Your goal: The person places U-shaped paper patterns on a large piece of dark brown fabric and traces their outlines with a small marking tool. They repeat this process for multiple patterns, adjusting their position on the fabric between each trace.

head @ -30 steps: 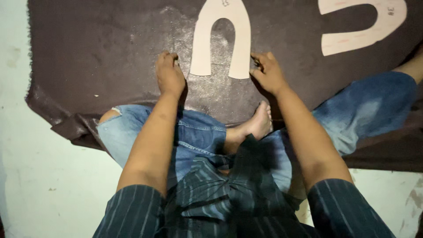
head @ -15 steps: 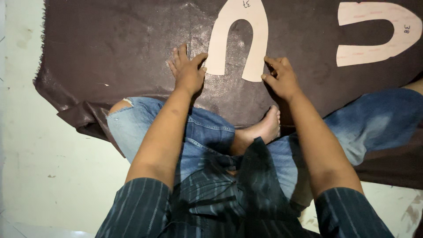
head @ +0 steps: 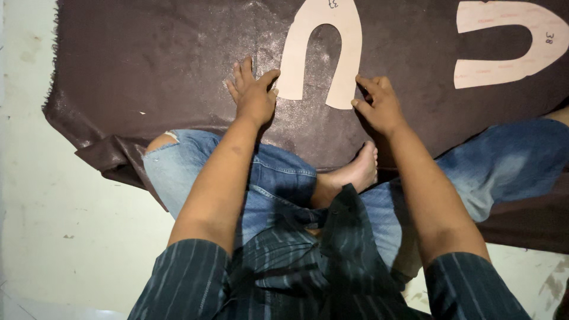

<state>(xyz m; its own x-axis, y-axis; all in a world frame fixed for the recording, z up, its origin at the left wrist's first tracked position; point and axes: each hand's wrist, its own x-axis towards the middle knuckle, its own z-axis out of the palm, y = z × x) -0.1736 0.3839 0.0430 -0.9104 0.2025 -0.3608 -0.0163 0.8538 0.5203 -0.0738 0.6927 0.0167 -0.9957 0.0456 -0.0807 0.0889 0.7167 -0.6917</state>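
A pale tan, horseshoe-shaped flat pattern piece of card or thin board [head: 323, 50] lay on a broad sheet of dark brown, faintly glittering leather-like material [head: 148, 65] spread over a pale, scuffed floor [head: 53, 225]. The pattern piece stood with its open end toward the person, its two legs pointing down and its arched top cut off by the upper edge of the view; small handwritten marks sat near that top. Its surface looked smooth and matte, its edges cleanly cut, and the dark sheet showed through the gap between the legs. The left hand [head: 253, 95] rested palm-down on the dark sheet just beside the left leg of the piece, fingers spread apart and the thumb reaching to touch that leg's outer edge. The right hand [head: 380, 104] lay on the sheet at the lower end of the right leg, fingers bent and loosely apart, fingertips touching the leg's edge; neither hand gripped anything. A second pale tan horseshoe-shaped pattern piece [head: 510, 47] lay well apart to the right, turned with its opening facing left. The person sat cross-legged in faded blue jeans [head: 278, 178], a bare foot [head: 355, 172] on the sheet below the hands.
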